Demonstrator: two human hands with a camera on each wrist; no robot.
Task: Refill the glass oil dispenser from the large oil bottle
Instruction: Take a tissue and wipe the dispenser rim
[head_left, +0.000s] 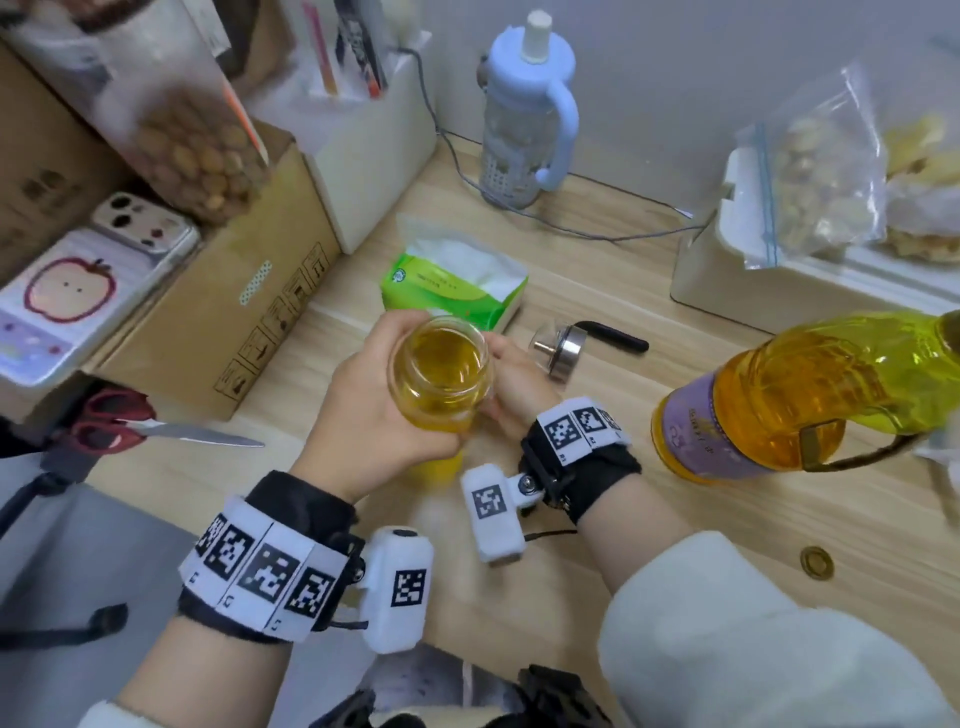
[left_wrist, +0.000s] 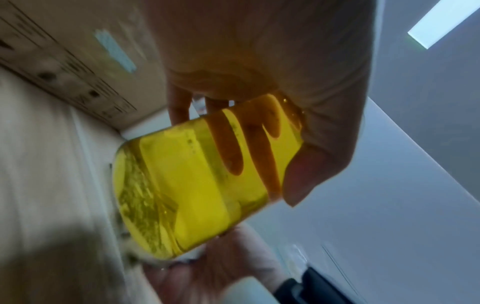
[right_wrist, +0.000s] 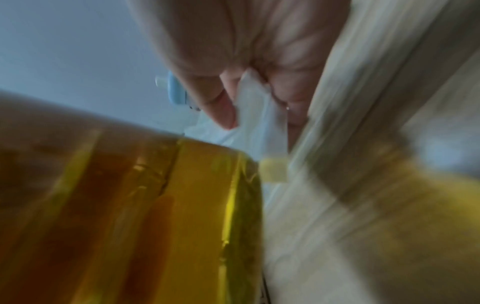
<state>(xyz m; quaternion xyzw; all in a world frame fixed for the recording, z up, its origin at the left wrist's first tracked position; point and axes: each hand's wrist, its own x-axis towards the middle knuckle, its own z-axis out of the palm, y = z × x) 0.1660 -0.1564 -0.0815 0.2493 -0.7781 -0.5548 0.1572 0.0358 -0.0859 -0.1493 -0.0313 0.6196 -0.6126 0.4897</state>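
We see the clear glass oil dispenser (head_left: 440, 375), its mouth uncapped and its body nearly full of yellow oil, lifted off the pale wooden table (head_left: 597, 291). The left hand (head_left: 382, 402) curls its fingers (left_wrist: 182, 102) and thumb round the dispenser's side. The right hand (head_left: 511, 384) lies against the dispenser's other side and pinches a white tissue (right_wrist: 255, 111) between thumb and fingers. Right of the dispenser, well apart, stands the large plastic oil bottle (head_left: 810, 395) with a purple label. The dispenser's steel cap with a black handle (head_left: 576, 345) lies just behind and right of the dispenser. A green tissue pack (head_left: 452, 286) sits behind it.
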